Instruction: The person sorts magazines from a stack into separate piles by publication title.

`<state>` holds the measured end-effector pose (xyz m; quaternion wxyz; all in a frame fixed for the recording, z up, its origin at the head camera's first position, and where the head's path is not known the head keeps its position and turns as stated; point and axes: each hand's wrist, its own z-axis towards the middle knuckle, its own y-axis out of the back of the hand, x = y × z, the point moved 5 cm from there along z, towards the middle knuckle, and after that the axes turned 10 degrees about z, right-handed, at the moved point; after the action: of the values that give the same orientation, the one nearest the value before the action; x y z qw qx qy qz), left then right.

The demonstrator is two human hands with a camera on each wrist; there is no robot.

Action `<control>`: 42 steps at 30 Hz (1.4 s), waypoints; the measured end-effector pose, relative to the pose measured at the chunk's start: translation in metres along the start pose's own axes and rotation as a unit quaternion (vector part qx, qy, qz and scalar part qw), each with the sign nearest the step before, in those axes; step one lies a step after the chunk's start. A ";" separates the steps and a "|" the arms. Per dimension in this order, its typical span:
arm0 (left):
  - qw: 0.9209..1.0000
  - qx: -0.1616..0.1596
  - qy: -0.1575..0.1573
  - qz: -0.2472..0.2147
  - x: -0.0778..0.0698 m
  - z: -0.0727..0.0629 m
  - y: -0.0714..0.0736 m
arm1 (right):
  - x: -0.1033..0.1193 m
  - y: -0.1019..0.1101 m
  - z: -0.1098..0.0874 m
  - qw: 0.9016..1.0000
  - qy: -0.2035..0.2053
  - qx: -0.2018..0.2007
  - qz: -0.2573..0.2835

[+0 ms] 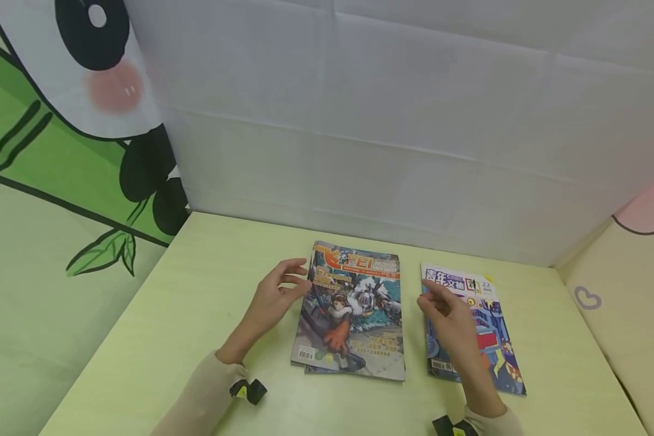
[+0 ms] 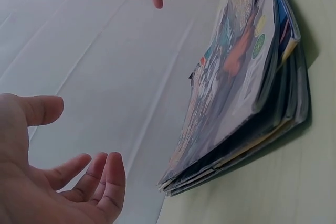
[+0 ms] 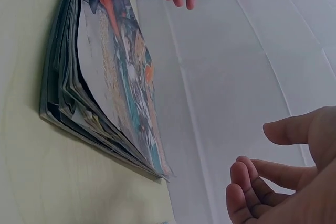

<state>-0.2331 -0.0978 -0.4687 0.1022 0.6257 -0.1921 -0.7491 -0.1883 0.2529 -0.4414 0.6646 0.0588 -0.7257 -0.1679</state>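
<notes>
A stack of several magazines [image 1: 354, 309] lies on the table, its top cover showing a figure with a red glove and orange title lettering. My left hand [image 1: 277, 293] is at the stack's left edge, fingers loosely bent and holding nothing. To the right lies a blue and purple magazine [image 1: 501, 357], partly hidden by my right hand [image 1: 451, 318], which hovers over its left side with relaxed fingers. In the left wrist view the stack [image 2: 236, 66] shows its layered edges, apart from the left hand [image 2: 79, 177]. The right wrist view shows an empty right hand [image 3: 283, 177].
The pale yellow table [image 1: 212, 254] extends around the magazines. A white cloth wall [image 1: 370, 133] stands along its back edge, with a cartoon-printed panel [image 1: 76, 181] on the left and another panel [image 1: 621, 290] on the right.
</notes>
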 end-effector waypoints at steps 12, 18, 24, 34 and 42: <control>0.999 -0.018 0.042 0.027 0.012 0.003 0.002 | -0.017 -0.010 0.008 1.000 0.013 0.002 -0.014; 0.996 -0.024 0.083 0.027 0.022 0.003 0.002 | -0.025 -0.018 0.010 1.000 0.010 0.011 0.005; 0.993 0.007 0.106 0.054 0.031 0.003 -0.007 | -0.036 -0.026 0.011 0.999 -0.012 0.030 0.003; 0.992 0.020 0.085 0.093 0.034 0.002 -0.015 | -0.043 -0.034 0.009 0.999 -0.020 0.037 -0.005; 0.990 0.027 0.086 0.105 0.037 -0.001 -0.020 | -0.050 -0.038 0.011 0.998 -0.026 0.046 -0.035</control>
<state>-0.2379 -0.0944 -0.5102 0.1796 0.6670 -0.2670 -0.6720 -0.1991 0.2349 -0.5016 0.6359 0.1100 -0.7471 -0.1594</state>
